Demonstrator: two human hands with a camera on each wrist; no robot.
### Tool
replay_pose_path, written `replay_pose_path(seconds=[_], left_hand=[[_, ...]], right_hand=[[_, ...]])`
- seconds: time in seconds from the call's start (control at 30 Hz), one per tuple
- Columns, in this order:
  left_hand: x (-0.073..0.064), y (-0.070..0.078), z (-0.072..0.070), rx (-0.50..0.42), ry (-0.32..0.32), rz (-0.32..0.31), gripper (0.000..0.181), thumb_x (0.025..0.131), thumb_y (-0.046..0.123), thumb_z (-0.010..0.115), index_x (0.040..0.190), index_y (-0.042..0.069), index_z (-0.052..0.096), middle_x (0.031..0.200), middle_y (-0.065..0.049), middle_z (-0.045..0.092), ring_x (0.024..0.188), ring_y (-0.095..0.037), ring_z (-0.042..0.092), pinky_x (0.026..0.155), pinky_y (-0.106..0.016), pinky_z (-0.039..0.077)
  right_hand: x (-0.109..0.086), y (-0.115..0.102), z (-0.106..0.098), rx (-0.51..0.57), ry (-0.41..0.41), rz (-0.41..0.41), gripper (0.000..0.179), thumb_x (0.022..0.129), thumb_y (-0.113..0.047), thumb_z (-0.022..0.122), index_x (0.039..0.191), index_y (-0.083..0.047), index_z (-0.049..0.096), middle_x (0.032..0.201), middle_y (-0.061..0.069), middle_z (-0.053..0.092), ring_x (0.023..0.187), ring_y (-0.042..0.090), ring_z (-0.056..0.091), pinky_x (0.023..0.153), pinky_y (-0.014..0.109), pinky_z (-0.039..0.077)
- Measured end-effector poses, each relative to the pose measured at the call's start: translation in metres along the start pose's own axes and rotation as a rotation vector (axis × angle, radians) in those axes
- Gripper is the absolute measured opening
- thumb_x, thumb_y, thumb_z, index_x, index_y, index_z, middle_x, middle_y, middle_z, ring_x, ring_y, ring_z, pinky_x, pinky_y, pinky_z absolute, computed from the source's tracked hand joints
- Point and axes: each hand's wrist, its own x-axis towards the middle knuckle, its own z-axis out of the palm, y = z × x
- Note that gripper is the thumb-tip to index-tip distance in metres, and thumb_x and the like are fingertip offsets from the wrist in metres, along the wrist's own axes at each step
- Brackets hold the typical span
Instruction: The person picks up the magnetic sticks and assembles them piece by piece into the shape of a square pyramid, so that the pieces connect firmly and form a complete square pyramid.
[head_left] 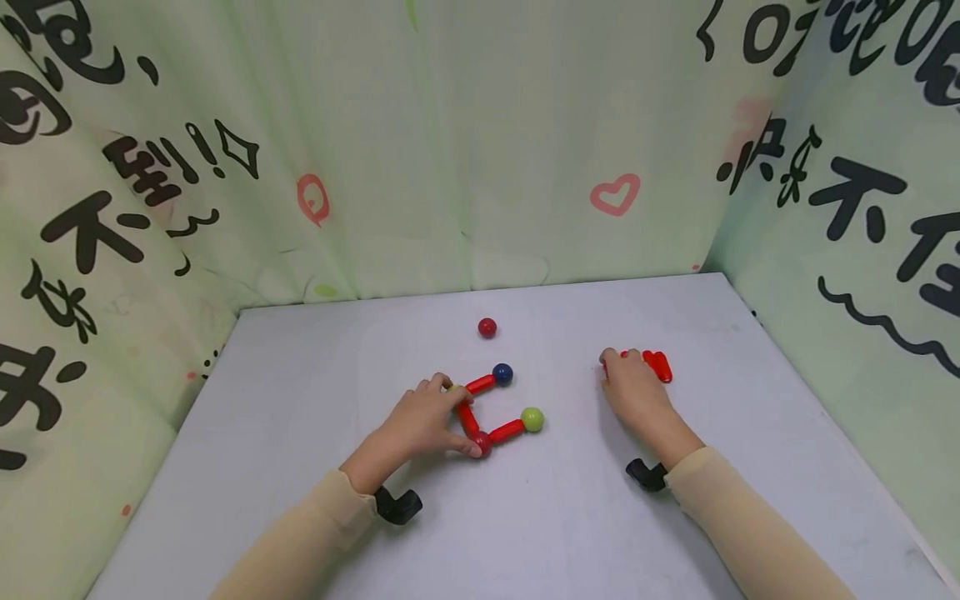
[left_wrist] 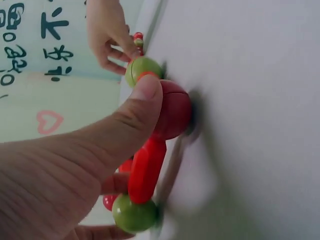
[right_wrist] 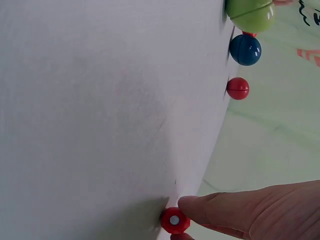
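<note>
Ball-and-rod chain (head_left: pixel 468 419) gripped by left hand (head_left: pixel 422 422), thumb spread wide; right hand (head_left: pixel 634 389) pinches red rod (right_wrist: pixel 175 220) (more rods (head_left: pixel 662 367) beside).

With my right hand (right_wrist: pixel 265 209) I pinch a red stick (right_wrist: pixel 175 220) near the table (right_wrist: pixel 90 110). Well apart from it lie a green ball (right_wrist: pixel 252 15), a blue ball (right_wrist: pixel 245 50) and a red ball (right_wrist: pixel 237 88).

A curtained-off workspace: printed cloth (head_left: pixel 465 150) (pale green, lettered in black) flanks a pale table (head_left: pixel 337 350).
</note>
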Motion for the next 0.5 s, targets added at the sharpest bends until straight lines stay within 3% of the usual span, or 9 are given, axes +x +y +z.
replay_pose_path(seconds=[0.2,0.33,0.5], left_hand=[[-0.006,0.012,0.004,0.061,0.016,-0.073,0.079,0.068,0.066,0.087,0.129,0.021,0.065,0.109,-0.009,0.053,0.101,-0.024,0.051,0.083,-0.041,0.05],[-0.011,0.018,0.003,0.077,-0.005,-0.056,0.076,0.069,0.068,0.086,0.125,0.022,0.065,0.103,-0.008,0.054,0.098,-0.023,0.051,0.081,-0.041,0.049],[-0.015,0.024,0.002,0.063,-0.085,-0.019,0.065,0.074,0.065,0.083,0.12,0.024,0.063,0.099,-0.004,0.055,0.094,-0.019,0.052,0.076,-0.036,0.047]], right_hand=[[0.004,-0.006,0.004,0.01,-0.026,-0.028,0.04,0.095,0.001,0.064,0.135,0.001,0.058,0.121,0.029,0.061,0.098,0.038,0.064,0.082,0.049,0.061],[0.008,-0.011,0.006,0.043,-0.063,0.003,0.044,0.093,-0.001,0.067,0.135,0.006,0.057,0.119,0.029,0.062,0.102,0.038,0.061,0.084,0.047,0.06],[0.018,-0.015,0.009,0.129,-0.112,0.042,0.04,0.092,-0.006,0.069,0.129,0.006,0.061,0.108,0.022,0.068,0.092,0.03,0.061,0.078,0.039,0.059]])
